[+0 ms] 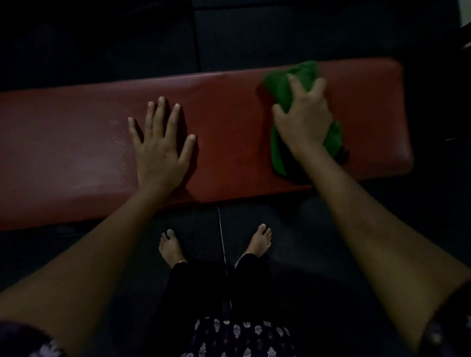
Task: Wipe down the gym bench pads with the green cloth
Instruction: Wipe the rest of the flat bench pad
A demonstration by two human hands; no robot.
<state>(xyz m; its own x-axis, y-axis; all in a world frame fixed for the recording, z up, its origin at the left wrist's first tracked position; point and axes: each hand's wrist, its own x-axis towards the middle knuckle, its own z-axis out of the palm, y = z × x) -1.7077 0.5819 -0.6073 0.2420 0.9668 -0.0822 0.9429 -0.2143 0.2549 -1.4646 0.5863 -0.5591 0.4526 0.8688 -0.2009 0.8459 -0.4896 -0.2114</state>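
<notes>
While the left hand point(160, 144) lies flat with fingers spread on the red bench point(64, 157), the right hand point(303, 114) curls its grip round the bunched green cloth point(280, 90), pressing it to the pad near the bench's right end. Bare feet point(170, 247) stand on the dark floor below.

Smooth, faintly glossy red vinyl bench pad point(63, 149); soft matt green cloth point(281, 91); textured dark floor mat point(199, 234).

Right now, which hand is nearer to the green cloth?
Right. The right hand grips the green cloth on the red bench pad; the left hand lies flat, apart from it.
</notes>
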